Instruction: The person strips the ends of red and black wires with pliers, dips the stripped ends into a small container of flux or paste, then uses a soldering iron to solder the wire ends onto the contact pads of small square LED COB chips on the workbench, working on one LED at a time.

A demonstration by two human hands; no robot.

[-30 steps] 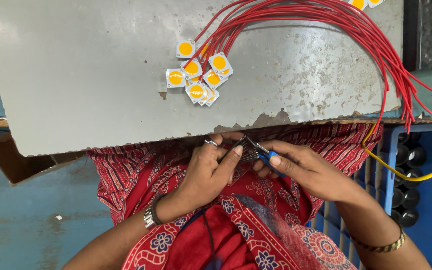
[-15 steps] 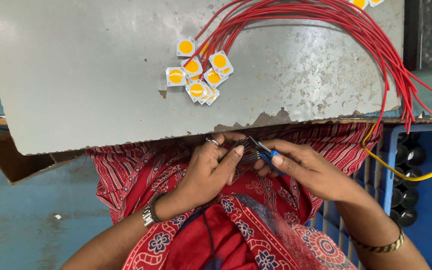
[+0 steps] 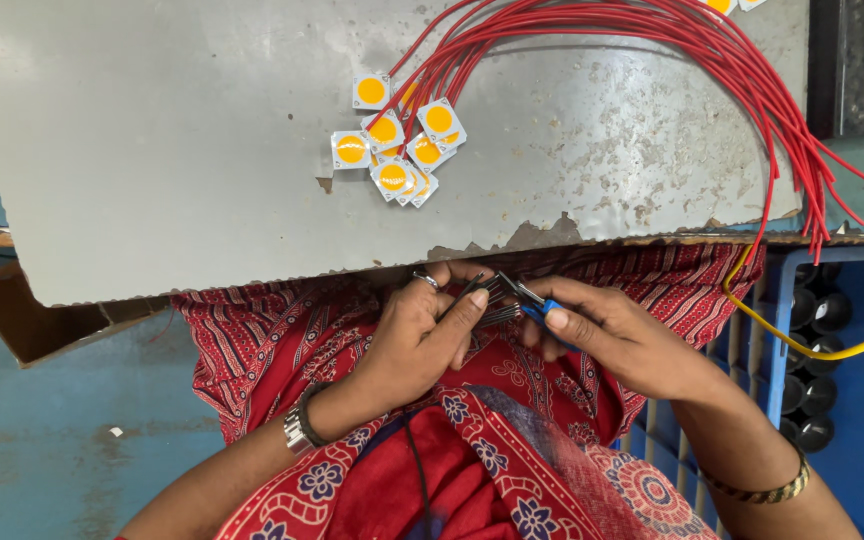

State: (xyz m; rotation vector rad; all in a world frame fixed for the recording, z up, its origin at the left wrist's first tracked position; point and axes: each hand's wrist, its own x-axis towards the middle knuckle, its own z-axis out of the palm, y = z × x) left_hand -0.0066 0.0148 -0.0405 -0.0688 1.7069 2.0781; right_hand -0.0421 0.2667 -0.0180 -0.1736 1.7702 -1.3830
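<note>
While both hands meet over the lap just below the edge of the grey board, the left hand curls its fingers closed around a small bunch of dark wires, thumb pressed along them. Just beside it, the right hand pinches a blue-handled cutter (its metal tip touches the wire ends). On the board lie red wires and a cluster of square white chips with yellow centres, well apart from the hands.
</note>
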